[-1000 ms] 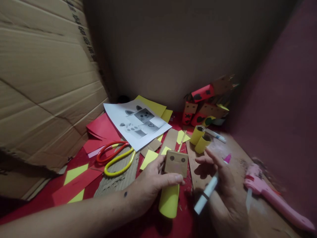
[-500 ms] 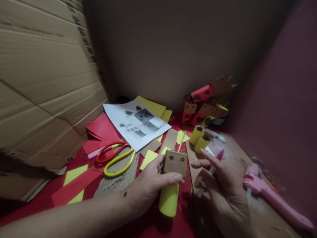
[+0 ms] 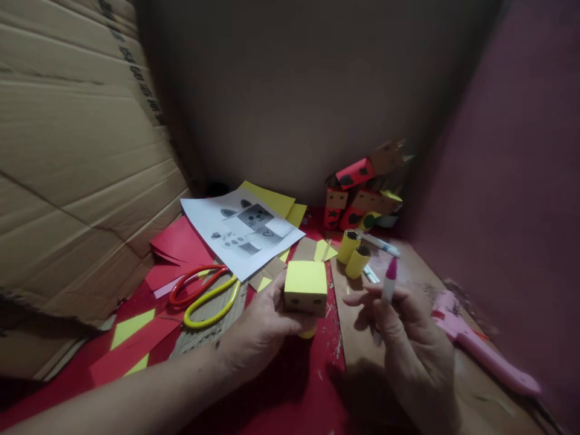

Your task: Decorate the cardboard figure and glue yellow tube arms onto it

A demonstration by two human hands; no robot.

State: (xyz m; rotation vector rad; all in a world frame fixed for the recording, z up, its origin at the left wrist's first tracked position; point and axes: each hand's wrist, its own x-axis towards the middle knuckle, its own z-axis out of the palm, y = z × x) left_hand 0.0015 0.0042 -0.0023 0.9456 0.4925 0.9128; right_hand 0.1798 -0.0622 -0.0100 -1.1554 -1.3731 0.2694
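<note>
My left hand point(image 3: 270, 314) is wrapped round a small box figure point(image 3: 306, 279), just right of the middle. Its yellow top faces me, and two dark eye dots show on the brown cardboard front below. Only a bit of the yellow tube under the box shows beneath my thumb. To the right, my right hand point(image 3: 405, 344) holds a white marker point(image 3: 388, 289) with a magenta end pointing up, between thumb and fingers. The marker does not touch the figure. Two yellow tubes point(image 3: 357, 261) stand just beyond my right hand.
Red-and-yellow-handled scissors point(image 3: 212, 303) lie left, beside a printed sheet point(image 3: 247, 226) and coloured paper point(image 3: 181, 241). Finished-looking cardboard figures point(image 3: 356, 173) are piled at the back. A pink glue gun point(image 3: 487, 350) lies right. A large cardboard panel point(image 3: 81, 151) rises on the left.
The figure has been tipped so its yellow top now shows and its face points lower. The marker in my right hand has turned more upright. The whole view has shifted slightly.
</note>
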